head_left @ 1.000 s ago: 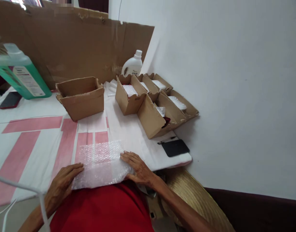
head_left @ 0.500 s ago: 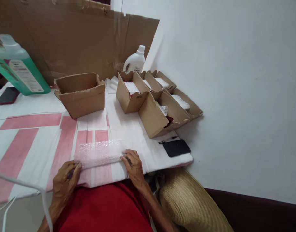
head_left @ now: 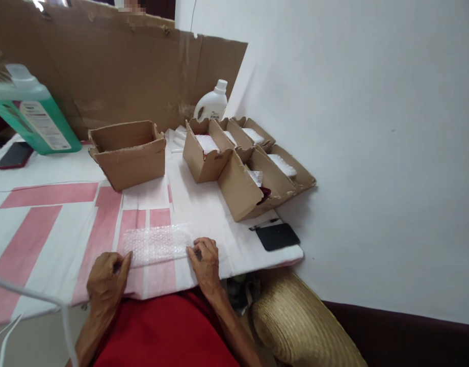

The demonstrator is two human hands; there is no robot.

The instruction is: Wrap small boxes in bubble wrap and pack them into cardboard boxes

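A clear strip of bubble wrap (head_left: 156, 244) lies flat across the pink-and-white cloth near the table's front edge. My left hand (head_left: 107, 278) pinches its left near corner between thumb and fingers. At the opposite end, my right hand (head_left: 204, 260) grips the right edge, thumb against curled fingers. Beyond the wrap stands a cardboard box (head_left: 137, 165) with its top open. To the right, a cluster of small cardboard boxes (head_left: 240, 188) holds several bubble-wrapped packets (head_left: 283, 165).
A black phone (head_left: 277, 237) and a pen (head_left: 264, 224) lie at the right corner. A green liquid bottle (head_left: 47, 125) and another phone (head_left: 15, 155) are at left. A white jug (head_left: 213, 102) stands before a cardboard panel (head_left: 127, 71). A white cable (head_left: 31, 294) crosses lower left.
The bubble wrap looks flatter and sharper now. Both hands keep hold of its ends, the right having shifted slightly left. The whole view has tilted a little.
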